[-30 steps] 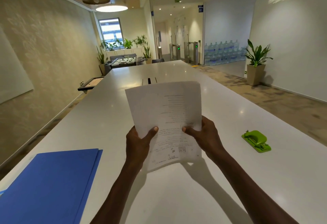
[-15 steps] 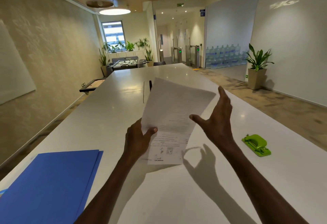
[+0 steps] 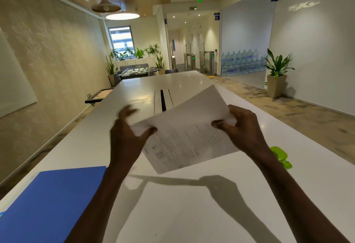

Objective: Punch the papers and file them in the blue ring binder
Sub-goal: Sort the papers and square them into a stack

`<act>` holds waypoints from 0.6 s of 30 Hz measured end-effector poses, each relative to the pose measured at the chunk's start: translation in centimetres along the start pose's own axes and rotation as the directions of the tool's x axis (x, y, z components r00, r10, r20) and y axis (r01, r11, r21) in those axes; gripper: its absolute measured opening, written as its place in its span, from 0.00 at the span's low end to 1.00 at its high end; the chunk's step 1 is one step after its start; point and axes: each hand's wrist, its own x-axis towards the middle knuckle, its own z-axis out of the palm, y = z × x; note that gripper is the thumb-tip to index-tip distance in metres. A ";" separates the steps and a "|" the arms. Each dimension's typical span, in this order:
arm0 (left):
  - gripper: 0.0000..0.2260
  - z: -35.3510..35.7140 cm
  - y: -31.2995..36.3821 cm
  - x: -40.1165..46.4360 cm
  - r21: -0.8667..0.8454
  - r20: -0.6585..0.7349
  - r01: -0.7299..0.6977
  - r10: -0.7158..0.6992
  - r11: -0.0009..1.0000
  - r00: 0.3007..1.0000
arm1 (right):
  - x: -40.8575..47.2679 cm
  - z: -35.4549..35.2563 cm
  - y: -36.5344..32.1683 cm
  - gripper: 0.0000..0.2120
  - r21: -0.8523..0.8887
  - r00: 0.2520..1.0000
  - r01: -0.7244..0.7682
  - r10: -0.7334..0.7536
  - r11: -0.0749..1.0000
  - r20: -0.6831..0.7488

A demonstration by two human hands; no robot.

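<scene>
head view: both hands are up over the white table [image 3: 192, 214], arms reaching forward. the right hand [image 3: 243, 131] grips the papers [image 3: 188, 133] at their right edge, thumb on the printed face and fingers curled behind. the left hand [image 3: 127, 137] is blurred; its thumb presses the sheets' left corner while the fingers fan out loosely above, so whether it truly pinches the stack, can't tell for sure. the papers hang in the air between the two hands, tilted, far corner pointing up and right, clear of the table.

compared with half a second back: the right hand was open beside the sheets then, now it has hold of them; the stack has swung from near upright to lying crosswise, and the left hand's hold has gone from a firm pinch low on the page to that looser touch.

around: the blue ring binder [image 3: 48, 204] lies closed on the table at near left, well apart from the papers. the green hole punch [image 3: 281, 157] sits on the table at right, partly hidden behind the right wrist. a cable slot [image 3: 163, 100] runs along the table's middle beyond the hands; a potted plant [image 3: 276, 77] stands by the right wall.
</scene>
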 end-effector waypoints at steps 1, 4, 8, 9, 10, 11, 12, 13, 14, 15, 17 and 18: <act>0.45 -0.2 -0.5 0.0 -0.083 -0.087 0.087 -0.094 0.993 0.992 | 0.0 -0.2 0.2 0.08 0.082 0.999 -0.037 0.039 0.996 -0.017; 0.54 -0.7 -1.6 0.2 -0.434 0.096 0.397 -0.396 0.809 0.913 | -0.1 -0.8 0.8 0.12 0.373 0.981 -0.174 0.192 0.911 -0.009; 0.26 -0.6 -1.1 -0.7 -0.620 0.468 0.535 -0.276 0.574 0.839 | -0.6 0.0 2.0 0.17 0.466 0.948 -0.302 0.316 0.832 0.050; 0.18 -0.4 -0.7 -1.1 -0.616 0.484 0.534 -0.257 0.578 0.836 | -0.9 0.3 2.4 0.19 0.460 0.940 -0.320 0.340 0.828 0.042; 0.13 -0.1 -0.6 -1.4 -0.608 0.474 0.523 -0.255 0.597 0.843 | -1.2 0.6 2.8 0.19 0.454 0.934 -0.329 0.357 0.828 0.027; 0.12 0.3 -0.6 -1.7 -0.585 0.444 0.507 -0.273 0.633 0.854 | -1.4 0.9 3.1 0.18 0.448 0.931 -0.329 0.365 0.831 0.006; 0.10 0.9 -0.8 -2.0 -0.546 0.405 0.501 -0.312 0.672 0.859 | -1.7 1.2 3.3 0.16 0.437 0.931 -0.323 0.365 0.840 -0.014; 0.09 1.4 -0.9 -2.2 -0.499 0.367 0.505 -0.356 0.704 0.859 | -1.9 1.6 3.4 0.14 0.424 0.931 -0.316 0.364 0.849 -0.033; 0.08 1.9 -0.8 -2.4 -0.466 0.336 0.512 -0.391 0.722 0.857 | -2.0 2.0 3.5 0.12 0.413 0.930 -0.313 0.365 0.855 -0.052; 0.07 2.4 -0.7 -2.7 -0.456 0.308 0.515 -0.414 0.725 0.856 | -2.1 2.4 3.5 0.12 0.397 0.926 -0.313 0.370 0.863 -0.074; 0.06 3.0 -0.5 -3.2 -0.473 0.261 0.504 -0.431 0.723 0.863 | -2.1 2.9 3.5 0.12 0.357 0.921 -0.314 0.373 0.880 -0.109; 0.06 3.3 -0.4 -3.4 -0.479 0.242 0.498 -0.437 0.722 0.866 | -2.1 3.1 3.5 0.12 0.348 0.921 -0.310 0.370 0.885 -0.119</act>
